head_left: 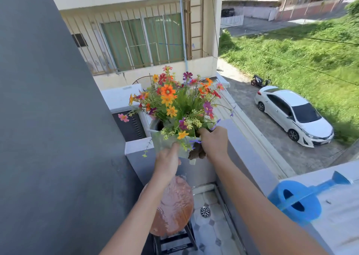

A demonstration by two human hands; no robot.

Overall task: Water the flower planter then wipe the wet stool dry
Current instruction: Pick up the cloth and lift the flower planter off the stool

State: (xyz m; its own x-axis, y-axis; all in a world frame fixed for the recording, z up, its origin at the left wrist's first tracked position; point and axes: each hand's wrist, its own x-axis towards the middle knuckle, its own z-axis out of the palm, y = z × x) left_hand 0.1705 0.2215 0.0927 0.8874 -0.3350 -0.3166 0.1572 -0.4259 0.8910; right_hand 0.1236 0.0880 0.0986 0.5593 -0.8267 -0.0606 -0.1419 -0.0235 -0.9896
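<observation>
Planter with flowers sits on ledge, both hands gripping it: left hand at 7 o'clock, right hand at 4 o'clock. Wet stool below. Blue watering can at 4 o'clock on ledge.

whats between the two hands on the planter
In the head view, the planter's near corner with a few trailing blooms lies between them: left hand on its front face, right hand over the rim at the right, where dark soil shows.
</observation>
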